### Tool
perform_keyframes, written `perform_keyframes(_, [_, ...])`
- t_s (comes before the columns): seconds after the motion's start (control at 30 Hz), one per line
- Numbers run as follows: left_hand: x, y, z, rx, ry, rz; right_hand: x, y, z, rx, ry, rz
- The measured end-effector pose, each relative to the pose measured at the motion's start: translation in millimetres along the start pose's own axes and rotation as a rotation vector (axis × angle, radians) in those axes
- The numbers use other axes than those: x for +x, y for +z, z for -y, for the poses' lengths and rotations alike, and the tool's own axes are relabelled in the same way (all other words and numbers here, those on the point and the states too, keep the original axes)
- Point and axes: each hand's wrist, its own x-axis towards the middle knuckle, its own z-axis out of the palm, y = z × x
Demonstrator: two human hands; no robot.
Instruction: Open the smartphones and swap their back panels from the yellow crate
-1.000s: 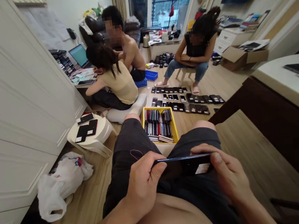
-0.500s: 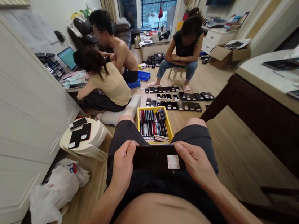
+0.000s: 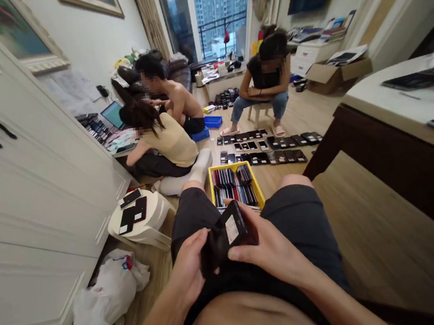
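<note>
I sit with my knees apart and hold a black phone point(image 3: 223, 238) with a small white sticker over my lap. My left hand point(image 3: 192, 264) grips its lower end with the fingers curled round it. My right hand point(image 3: 269, 248) holds its upper end, thumb on the face near the sticker. The phone is tilted, its top pointing up and right. Beyond my knees on the floor stands a yellow bin point(image 3: 258, 185) packed with several phones on edge.
Rows of dark phones point(image 3: 274, 150) lie on the wooden floor. A white stool point(image 3: 156, 215) with phones on it and a white plastic bag point(image 3: 100, 303) sit at my left by white cabinets point(image 3: 28, 206). Three people sit ahead. A dark counter point(image 3: 391, 162) is at right.
The phone was held level between both hands; it has been turned to a slanted, nearly end-on position and moved slightly left. The head view has lifted a little.
</note>
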Motion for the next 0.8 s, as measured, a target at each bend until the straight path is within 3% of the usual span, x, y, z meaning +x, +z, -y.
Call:
perform_keyframes(0.2, [-7.5, -1.1, 1.1, 0.236, 0.15, 0.108, 10.0, 1.3, 3.8, -0.055, 0.072, -0.055])
perform_keyframes(0.33, [-10.7, 0.3, -0.1, 0.237, 0.241, 0.195, 14.2, 0.1, 3.3, -0.098, 0.092, -0.097])
perform_keyframes(0.5, [-13.7, 6.4, -8.7, 0.278, 0.255, 0.352, 18.8, -3.7, 4.0, -0.123, 0.125, -0.121])
perform_keyframes(0.8, [-12.2, 10.7, -10.9, 0.286, 0.179, 0.308, 19.0, -8.0, 8.3, -0.142, 0.19, -0.061])
